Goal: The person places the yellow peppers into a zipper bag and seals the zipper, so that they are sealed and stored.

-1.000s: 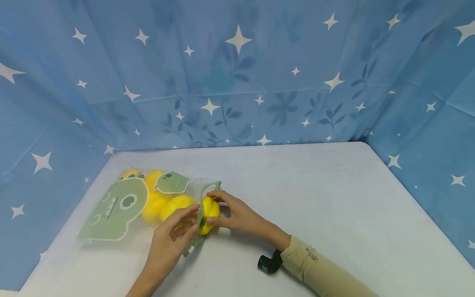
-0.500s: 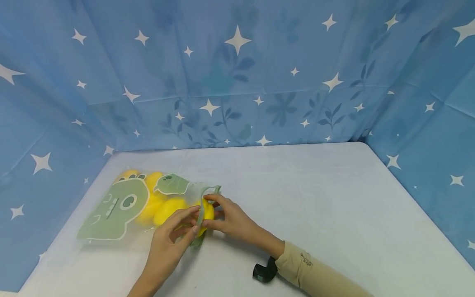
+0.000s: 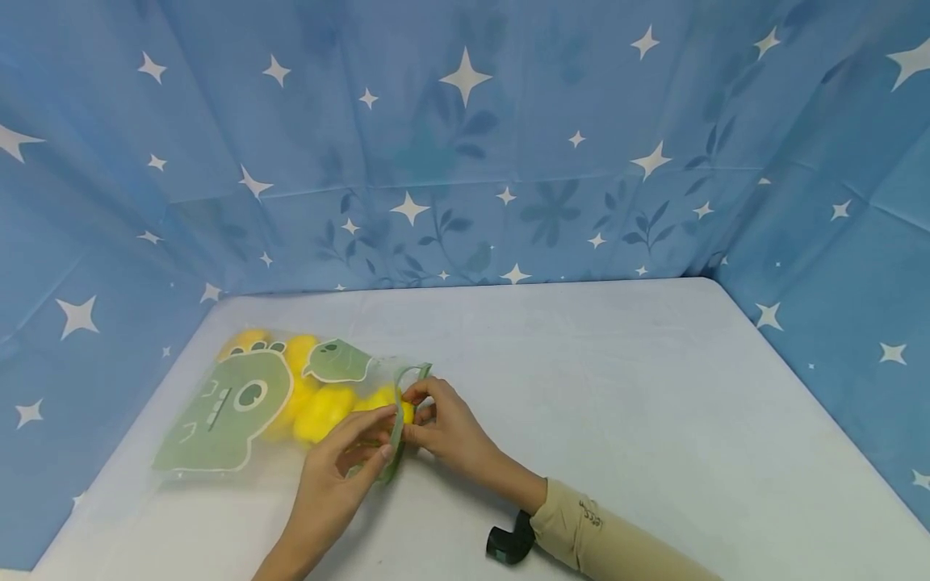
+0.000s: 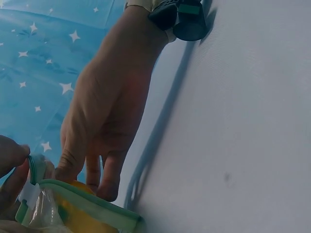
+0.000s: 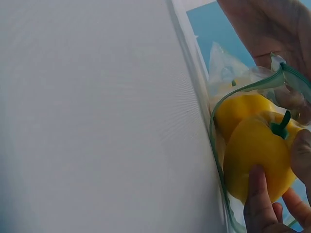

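A clear zip bag with a green cartoon dinosaur print lies on the left of the table, several yellow bell peppers inside. My left hand pinches the near side of its green-edged mouth, which gapes to the right. At that mouth my right hand grips a yellow bell pepper with a green stem, thumb and fingers around its sides. In the right wrist view this pepper sits within the green rim, in front of another yellow pepper. The bag's white slider shows in the left wrist view.
A white-covered table extends to the right of the hands. Blue curtains with white stars enclose its back and sides. A black wrist camera is strapped beneath the right sleeve.
My right hand has moved left, carrying the pepper from outside the bag's mouth to mostly within it. The peppers inside have shifted left. My left hand stays at the rim.
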`<state>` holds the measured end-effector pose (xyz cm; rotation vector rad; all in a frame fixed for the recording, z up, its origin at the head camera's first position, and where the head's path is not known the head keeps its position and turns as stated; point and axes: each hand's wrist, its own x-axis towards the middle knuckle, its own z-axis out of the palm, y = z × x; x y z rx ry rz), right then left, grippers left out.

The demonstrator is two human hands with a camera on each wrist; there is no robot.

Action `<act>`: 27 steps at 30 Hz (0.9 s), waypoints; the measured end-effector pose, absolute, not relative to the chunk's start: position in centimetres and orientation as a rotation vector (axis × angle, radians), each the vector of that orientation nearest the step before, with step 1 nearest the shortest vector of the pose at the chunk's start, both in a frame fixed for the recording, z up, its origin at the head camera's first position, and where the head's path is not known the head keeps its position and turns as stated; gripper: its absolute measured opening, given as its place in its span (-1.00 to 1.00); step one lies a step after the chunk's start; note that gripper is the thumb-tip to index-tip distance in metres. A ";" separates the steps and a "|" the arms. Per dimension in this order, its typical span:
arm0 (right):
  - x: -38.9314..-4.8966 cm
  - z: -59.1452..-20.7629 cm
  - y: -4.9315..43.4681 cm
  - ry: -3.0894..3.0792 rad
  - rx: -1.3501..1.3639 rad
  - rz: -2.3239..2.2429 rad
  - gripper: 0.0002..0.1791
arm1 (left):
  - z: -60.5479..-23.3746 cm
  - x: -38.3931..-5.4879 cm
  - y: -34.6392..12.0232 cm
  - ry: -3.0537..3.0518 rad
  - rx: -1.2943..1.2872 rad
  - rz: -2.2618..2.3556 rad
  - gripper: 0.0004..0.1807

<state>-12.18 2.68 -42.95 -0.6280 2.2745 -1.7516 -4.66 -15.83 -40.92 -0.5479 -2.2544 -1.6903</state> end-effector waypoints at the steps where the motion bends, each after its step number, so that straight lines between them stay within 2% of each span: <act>1: -12.2 -42.9 2.7 2.269 -0.614 -1.760 -0.55 | -40.9 -4.6 -15.8 -2.260 -0.549 -1.690 -0.47; 11: -12.3 -43.2 2.6 2.226 -0.507 -1.826 -0.60 | -41.3 -4.2 -15.3 -2.338 -0.599 -1.723 -0.48; 17: -12.2 -43.3 2.7 2.206 -0.546 -1.894 -0.66 | -41.2 -4.2 -15.3 -2.309 -0.624 -1.718 -0.47; 27: -12.4 -43.3 3.0 2.291 -0.704 -1.748 -0.45 | -41.3 -4.2 -15.3 -2.311 -0.615 -1.698 -0.42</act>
